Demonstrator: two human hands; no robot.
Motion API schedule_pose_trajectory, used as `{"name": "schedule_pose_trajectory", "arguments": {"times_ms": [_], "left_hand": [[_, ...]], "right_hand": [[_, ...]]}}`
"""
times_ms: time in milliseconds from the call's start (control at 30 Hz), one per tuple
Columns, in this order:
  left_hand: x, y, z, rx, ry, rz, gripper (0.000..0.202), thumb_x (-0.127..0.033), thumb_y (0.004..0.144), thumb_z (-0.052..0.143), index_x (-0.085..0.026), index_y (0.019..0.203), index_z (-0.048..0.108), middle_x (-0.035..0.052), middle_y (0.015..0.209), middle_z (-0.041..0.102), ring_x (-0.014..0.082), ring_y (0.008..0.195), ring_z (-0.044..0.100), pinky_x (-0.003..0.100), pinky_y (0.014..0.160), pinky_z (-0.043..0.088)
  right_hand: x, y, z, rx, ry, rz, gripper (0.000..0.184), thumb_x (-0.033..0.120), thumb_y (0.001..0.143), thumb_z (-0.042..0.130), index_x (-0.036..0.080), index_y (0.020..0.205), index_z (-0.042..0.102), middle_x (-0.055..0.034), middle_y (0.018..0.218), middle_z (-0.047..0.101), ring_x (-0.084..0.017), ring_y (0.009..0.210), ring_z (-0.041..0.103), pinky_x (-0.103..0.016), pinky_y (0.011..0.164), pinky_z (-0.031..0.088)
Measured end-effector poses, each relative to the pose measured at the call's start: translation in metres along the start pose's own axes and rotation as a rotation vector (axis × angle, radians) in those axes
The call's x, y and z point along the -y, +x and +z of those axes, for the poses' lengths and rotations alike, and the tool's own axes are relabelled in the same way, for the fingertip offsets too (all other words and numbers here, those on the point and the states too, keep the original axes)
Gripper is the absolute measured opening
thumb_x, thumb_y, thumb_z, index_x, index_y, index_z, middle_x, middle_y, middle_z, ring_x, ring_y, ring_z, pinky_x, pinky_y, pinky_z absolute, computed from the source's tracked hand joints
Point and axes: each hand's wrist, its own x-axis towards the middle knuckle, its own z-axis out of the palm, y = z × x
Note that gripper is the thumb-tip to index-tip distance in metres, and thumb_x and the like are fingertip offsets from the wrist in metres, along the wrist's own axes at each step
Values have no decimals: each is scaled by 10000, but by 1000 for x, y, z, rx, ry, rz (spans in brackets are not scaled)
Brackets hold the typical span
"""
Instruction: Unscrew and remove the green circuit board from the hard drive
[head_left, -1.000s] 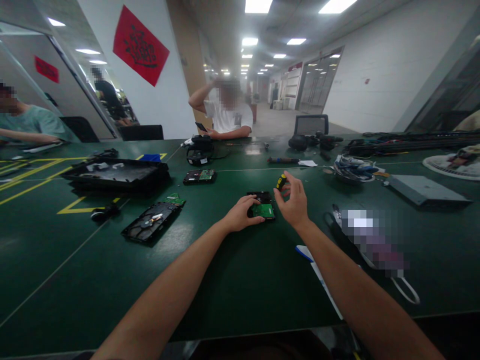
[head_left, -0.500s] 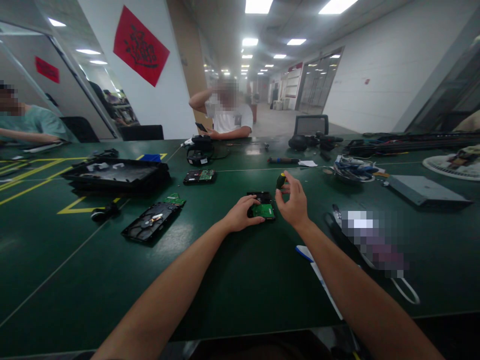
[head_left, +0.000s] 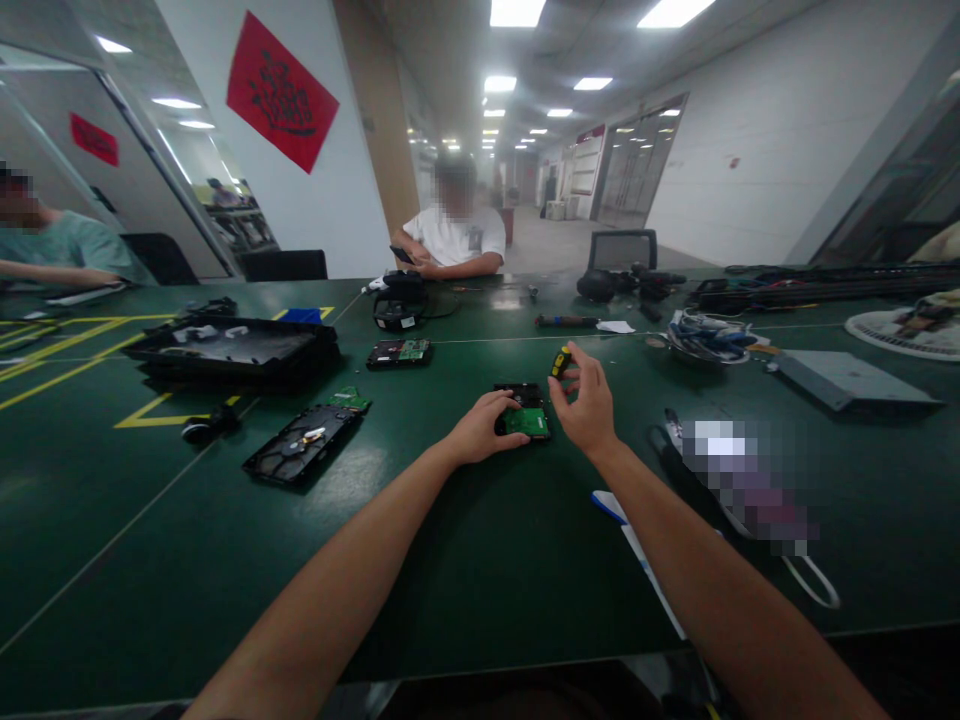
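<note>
A hard drive [head_left: 534, 422] with a green circuit board facing up lies on the table in front of me. My left hand [head_left: 491, 428] is closed around its left side, thumb at the near edge and fingers over the far part. Pinched upright between the fingertips of my right hand [head_left: 586, 405] is a screwdriver [head_left: 559, 363] with a yellow and black handle. It stands over the drive's right edge; its shaft and tip are too small to make out.
Further left lie another opened drive [head_left: 304, 440], a smaller drive [head_left: 399, 353] and a black tray [head_left: 240, 345]. On the right are a pixelated pouch-like item [head_left: 739, 480], a grey metal box [head_left: 859, 380] and a bowl of cables [head_left: 705, 338]. A person [head_left: 457, 235] sits opposite.
The screwdriver handle has turned in my right fingers, now showing more yellow. My left hand stays on the drive. The person opposite has lowered a raised arm.
</note>
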Motion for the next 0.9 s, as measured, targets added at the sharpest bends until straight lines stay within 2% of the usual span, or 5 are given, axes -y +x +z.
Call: {"name": "schedule_pose_trajectory", "arguments": {"times_ms": [100, 267, 400, 767, 900], "left_hand": [[-2, 0, -1, 5, -6, -4, 642, -546, 806, 811, -229, 1330, 619, 149, 1536, 507, 330, 1481, 418, 519, 1218, 371], [-3, 0, -2, 10, -16, -12, 640, -553, 801, 812, -230, 1320, 626, 145, 1550, 496, 337, 1485, 414, 527, 1221, 364], [-3, 0, -2, 7, -31, -16, 639, -546, 789, 825, -240, 1316, 630, 140, 1547, 500, 346, 1488, 409, 546, 1217, 365], [-3, 0, -1, 7, -21, -3, 650, -532, 800, 819, -226, 1336, 613, 147, 1541, 504, 335, 1485, 413, 525, 1222, 362], [-4, 0, -2, 8, -9, -7, 648, -544, 806, 810, -221, 1332, 615, 151, 1536, 506, 333, 1483, 415, 518, 1218, 368]], "right_hand": [[-1, 0, 0, -10, -11, 2, 643, 294, 960, 620, 258, 1554, 376, -141, 1304, 585, -214, 880, 687, -415, 738, 668], [0, -1, 0, -3, 8, -4, 653, 250, 961, 589, 254, 1570, 355, -150, 1335, 579, -230, 962, 691, -417, 790, 670], [1, 0, 0, 0, 2, 5, 639, 279, 963, 598, 260, 1558, 366, -149, 1332, 578, -220, 913, 688, -417, 757, 671], [1, 0, -1, 6, 3, 3, 626, 304, 957, 616, 264, 1542, 397, -135, 1292, 574, -222, 909, 672, -415, 736, 670], [2, 0, -2, 10, 17, -11, 643, 281, 962, 592, 270, 1565, 372, -142, 1321, 563, -232, 940, 672, -433, 777, 670]]}}
